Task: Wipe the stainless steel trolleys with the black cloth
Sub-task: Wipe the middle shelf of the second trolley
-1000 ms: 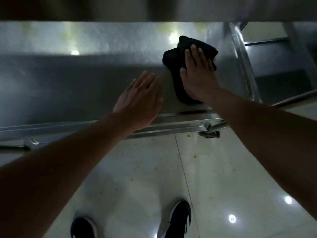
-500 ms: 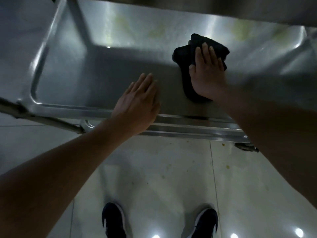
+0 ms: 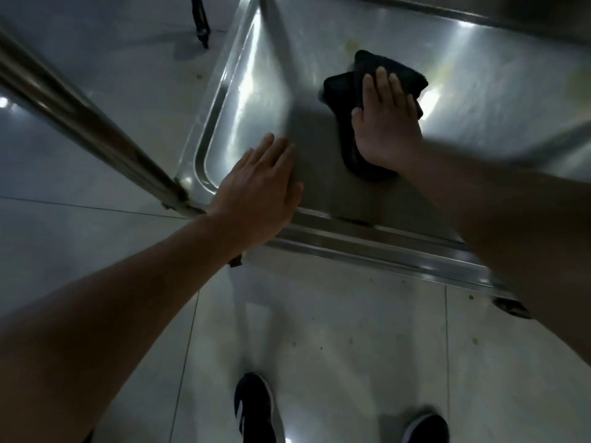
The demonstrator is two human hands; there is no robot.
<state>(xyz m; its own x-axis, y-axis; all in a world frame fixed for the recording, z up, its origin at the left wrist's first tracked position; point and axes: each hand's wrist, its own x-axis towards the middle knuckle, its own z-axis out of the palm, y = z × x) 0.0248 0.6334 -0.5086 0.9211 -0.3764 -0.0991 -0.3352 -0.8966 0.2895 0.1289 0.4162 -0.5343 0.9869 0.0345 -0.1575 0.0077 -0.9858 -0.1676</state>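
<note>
A slanting steel upright [image 3: 80, 123] is seen at the far left, meeting the near left corner of the stainless steel trolley [image 3: 204, 145], whose shallow tray is edged by a raised rim. Just right of that corner, the left hand [image 3: 259, 193] is laid flat on the tray with its fingers straight and together, nothing gripped, apparently to brace the trolley. Further right and farther in, the black cloth [image 3: 348, 91] is spread in a bunched fold on the tray floor and is pressed down by the right hand [image 3: 383, 123], palm flat and fingers extended over the fabric rather than curled round it. Faint yellowish marks [image 3: 351, 44] are visible on the steel beyond the cloth, and more at the far right. The step in hand is judged to be the wiping of this shelf; it would be done well with even palm pressure, overlapping strokes carried into the rim's corners and over the stained far strip, and the trolley held steady against rolling. Below, a pale tiled floor [image 3: 351, 330] and two dark shoes [image 3: 256, 407] are shown. No brand, label or legible writing is seen anywhere.
</note>
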